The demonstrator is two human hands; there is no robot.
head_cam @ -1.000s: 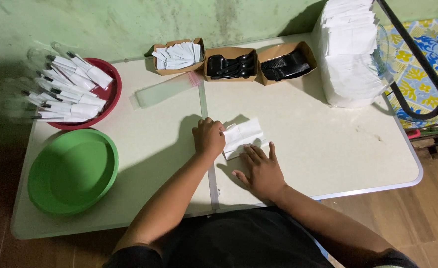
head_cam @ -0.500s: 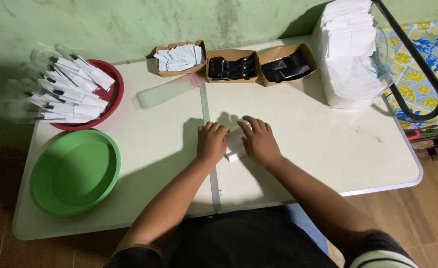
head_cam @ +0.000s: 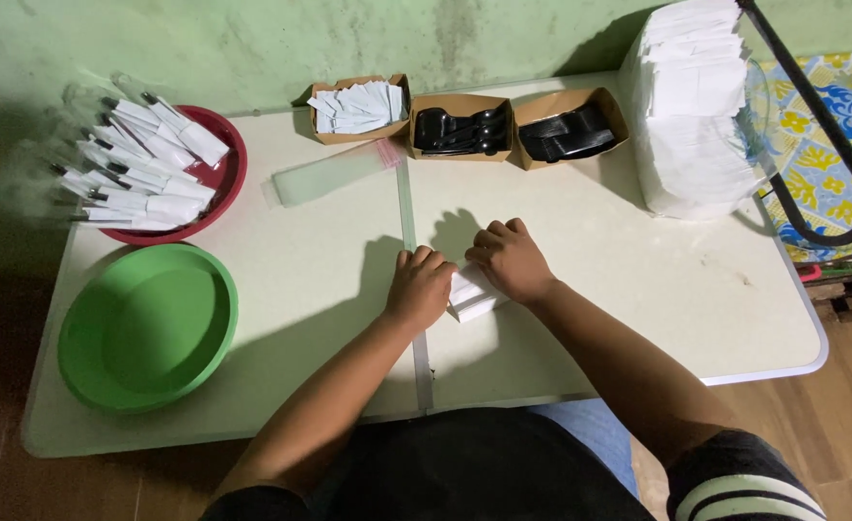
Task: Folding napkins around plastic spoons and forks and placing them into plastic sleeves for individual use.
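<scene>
A folded white napkin (head_cam: 471,294) lies on the white table (head_cam: 638,280) near its middle seam. Both of my hands press on it with curled fingers. My left hand (head_cam: 420,287) covers the napkin's left end, and my right hand (head_cam: 510,259) covers its upper right part. Only a small strip of the napkin shows between and below my hands.
An empty green bowl (head_cam: 146,325) sits at the front left. Behind it a red bowl (head_cam: 216,177) holds several wrapped cutlery packs. Three cardboard boxes (head_cam: 464,125) of white sachets and black cutlery line the back. A clear sleeve (head_cam: 334,174) lies flat. A tall napkin stack (head_cam: 693,106) stands right.
The napkin lay open and flat under my right palm a second ago. It is folded smaller, and my right hand has moved up and left to meet the left hand on it.
</scene>
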